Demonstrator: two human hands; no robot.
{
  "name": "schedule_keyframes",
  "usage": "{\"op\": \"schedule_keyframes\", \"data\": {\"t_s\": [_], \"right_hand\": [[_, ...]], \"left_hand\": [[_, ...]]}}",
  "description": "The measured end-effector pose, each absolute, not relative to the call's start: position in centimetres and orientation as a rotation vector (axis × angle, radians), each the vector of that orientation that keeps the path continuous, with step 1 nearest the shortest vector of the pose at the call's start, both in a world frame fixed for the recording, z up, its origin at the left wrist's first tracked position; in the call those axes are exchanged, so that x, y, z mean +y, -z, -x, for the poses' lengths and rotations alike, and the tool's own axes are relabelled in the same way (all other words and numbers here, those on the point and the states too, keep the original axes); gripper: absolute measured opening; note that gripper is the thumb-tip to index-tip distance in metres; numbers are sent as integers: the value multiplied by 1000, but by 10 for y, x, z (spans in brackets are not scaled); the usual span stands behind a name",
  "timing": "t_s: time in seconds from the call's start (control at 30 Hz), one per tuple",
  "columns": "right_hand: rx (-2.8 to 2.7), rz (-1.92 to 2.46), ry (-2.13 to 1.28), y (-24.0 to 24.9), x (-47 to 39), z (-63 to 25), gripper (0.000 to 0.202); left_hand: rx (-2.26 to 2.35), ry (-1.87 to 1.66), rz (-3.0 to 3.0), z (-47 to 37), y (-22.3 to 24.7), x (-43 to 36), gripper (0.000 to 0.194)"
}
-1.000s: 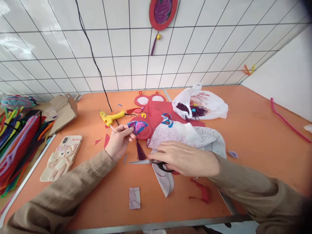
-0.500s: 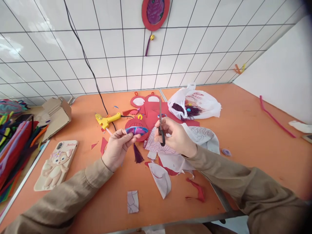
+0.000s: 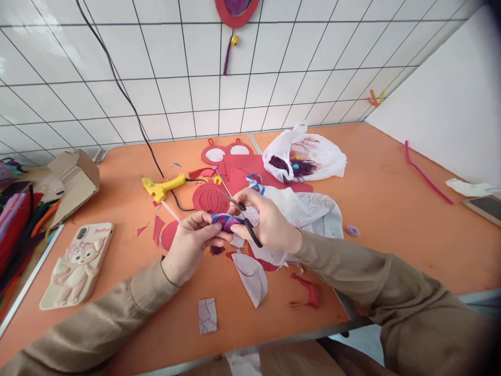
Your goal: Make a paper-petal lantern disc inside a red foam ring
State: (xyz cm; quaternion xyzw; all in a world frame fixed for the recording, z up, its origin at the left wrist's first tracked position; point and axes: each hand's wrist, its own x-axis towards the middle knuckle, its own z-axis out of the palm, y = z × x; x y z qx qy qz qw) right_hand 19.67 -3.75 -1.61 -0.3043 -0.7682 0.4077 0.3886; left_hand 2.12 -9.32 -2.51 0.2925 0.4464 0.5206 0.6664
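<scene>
Between my hands is a small piece of blue and purple patterned fabric [image 3: 225,221]. My left hand [image 3: 194,235] pinches its left end between thumb and fingers. My right hand [image 3: 270,222] grips black-handled scissors [image 3: 251,232], blades spread and pointing up and left, while its thumb side touches the fabric's right end. Just behind lies a red oval piece with cut lines [image 3: 211,198]. A dark purple tassel [image 3: 217,250] shows partly below the left fingers. White cloth with drawn lines [image 3: 317,211] spreads beyond my right hand.
A yellow glue gun [image 3: 162,187] with a black cord lies at the left. Further out are a phone [image 3: 78,266], cardboard [image 3: 76,180] and pipe cleaners [image 3: 15,224]. A plastic bag [image 3: 326,156] with purple threads stands at the back. Fabric scraps [image 3: 250,279] lie near the front.
My right hand has moved in to the fabric, and the scissors have tilted from upright to leftward with blades apart. The fabric has turned in my left hand. The view has shifted slightly.
</scene>
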Motion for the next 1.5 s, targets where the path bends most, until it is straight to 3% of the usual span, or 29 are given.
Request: {"op": "schedule_keyframes", "data": {"t_s": [0.97, 1.23, 1.5], "right_hand": [[-1783, 793, -1457, 21, -44, -194, 28], [-1946, 578, -1411, 11, -26, -218, 43], [-2347, 634, -1250, 4, -10, -234, 64]], "left_hand": [[1111, -1049, -949, -26, 23, -96, 25], [1097, -1326, -775, -20, 22, -87, 20], [1074, -1497, -842, -14, 15, -80, 12]]}}
